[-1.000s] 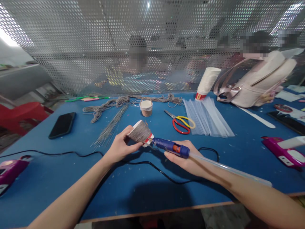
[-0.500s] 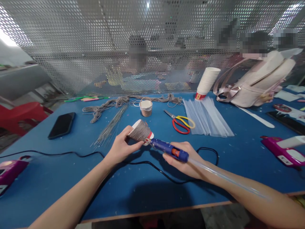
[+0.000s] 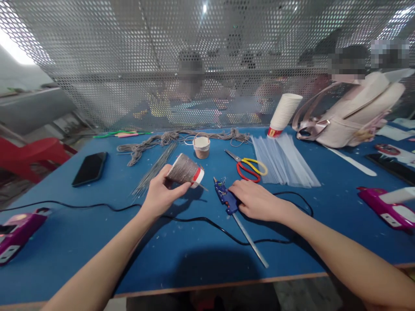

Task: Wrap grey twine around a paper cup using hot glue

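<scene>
My left hand (image 3: 159,193) grips a paper cup (image 3: 184,170) wrapped in grey string, held on its side above the blue table (image 3: 181,250). A loose end of string hangs off the cup's red-and-white rim. My right hand (image 3: 256,199) rests palm down on the table, its fingers lying on the blue glue gun (image 3: 226,197), which sits on the surface with a clear glue stick (image 3: 249,239) sticking out behind it. The gun's black cord (image 3: 194,221) runs across the table under my arms.
Red-and-yellow scissors (image 3: 248,167), a sheaf of clear glue sticks (image 3: 283,160), a stack of paper cups (image 3: 282,114) and a pale backpack (image 3: 353,112) lie at the right. Grey string (image 3: 168,139), thin wires (image 3: 155,169), a second wrapped cup (image 3: 201,147) and a phone (image 3: 90,168) are at the back left. Purple glue guns (image 3: 16,231) (image 3: 387,207) sit at both sides.
My right hand has lowered the glue gun away from the cup and laid it on the table. My left hand has lifted the cup slightly up and left.
</scene>
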`<action>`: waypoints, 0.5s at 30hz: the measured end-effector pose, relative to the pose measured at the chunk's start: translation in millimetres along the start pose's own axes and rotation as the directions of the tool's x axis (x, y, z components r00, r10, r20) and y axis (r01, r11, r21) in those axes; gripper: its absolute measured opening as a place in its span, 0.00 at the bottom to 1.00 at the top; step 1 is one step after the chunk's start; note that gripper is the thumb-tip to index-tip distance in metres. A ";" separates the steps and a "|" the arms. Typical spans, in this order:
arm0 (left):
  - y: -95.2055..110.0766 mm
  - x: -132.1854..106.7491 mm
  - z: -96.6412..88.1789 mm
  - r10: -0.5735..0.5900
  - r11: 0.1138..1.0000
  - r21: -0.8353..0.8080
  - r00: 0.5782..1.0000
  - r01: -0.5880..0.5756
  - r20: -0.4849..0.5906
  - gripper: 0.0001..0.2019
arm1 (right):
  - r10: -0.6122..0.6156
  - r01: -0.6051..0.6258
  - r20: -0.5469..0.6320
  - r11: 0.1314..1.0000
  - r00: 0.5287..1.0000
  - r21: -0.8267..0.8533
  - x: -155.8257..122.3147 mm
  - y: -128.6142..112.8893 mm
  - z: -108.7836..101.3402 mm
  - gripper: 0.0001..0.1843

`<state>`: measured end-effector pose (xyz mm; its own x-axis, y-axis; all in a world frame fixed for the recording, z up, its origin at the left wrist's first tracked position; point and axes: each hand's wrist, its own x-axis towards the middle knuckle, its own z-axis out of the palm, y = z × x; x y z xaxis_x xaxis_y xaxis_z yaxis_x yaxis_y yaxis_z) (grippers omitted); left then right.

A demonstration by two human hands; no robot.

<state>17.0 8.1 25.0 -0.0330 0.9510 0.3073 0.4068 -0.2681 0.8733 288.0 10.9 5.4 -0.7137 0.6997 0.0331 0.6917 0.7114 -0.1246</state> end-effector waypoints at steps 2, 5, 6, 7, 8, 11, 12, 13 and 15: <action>3.1 -1.4 1.2 -0.010 1.000 0.005 1.000 0.010 0.009 0.14 | -0.018 0.019 -0.075 1.000 0.997 0.002 1.4 -1.5 -4.1 0.19; 6.9 -4.6 4.0 0.005 1.000 0.022 1.000 -0.006 0.022 0.14 | -0.034 0.071 -0.361 0.993 0.932 0.089 7.1 -9.8 -12.2 0.15; 7.9 -6.0 5.2 0.015 1.000 0.021 1.000 -0.016 0.021 0.14 | -0.043 0.106 -0.452 0.988 0.891 0.116 10.3 -14.4 -14.7 0.12; 8.8 -7.5 6.4 0.023 1.000 0.018 1.000 -0.023 0.022 0.13 | -0.058 0.142 -0.522 0.982 0.851 0.122 14.2 -19.7 -16.9 0.11; 9.5 -9.0 7.5 0.028 1.000 0.011 0.999 -0.028 0.022 0.13 | -0.084 0.170 -0.571 0.980 0.816 0.099 18.5 -25.3 -18.8 0.10; 10.2 -12.7 9.3 0.027 1.000 -0.014 0.999 -0.027 0.025 0.13 | -0.193 0.175 -0.642 0.980 0.742 -0.092 32.6 -39.8 -21.8 0.11; 9.9 -13.4 9.4 0.029 0.999 -0.023 0.999 -0.028 0.024 0.13 | -0.221 0.161 -0.652 0.975 0.726 -0.151 36.7 -42.8 -22.0 0.12; 9.4 -13.6 9.3 0.029 0.999 -0.030 0.999 -0.029 0.023 0.13 | -0.242 0.153 -0.656 0.970 0.715 -0.191 40.3 -44.8 -21.9 0.12; 8.4 -13.3 9.0 0.021 0.999 -0.038 1.000 -0.020 0.021 0.13 | -0.276 0.164 -0.649 0.960 0.709 -0.229 45.3 -45.9 -21.1 0.12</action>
<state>29.1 -5.5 24.8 -0.0051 0.9482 0.3175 0.3727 -0.2929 0.8805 226.2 11.3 33.5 -0.6252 0.3428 0.7012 0.5718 0.8127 0.1125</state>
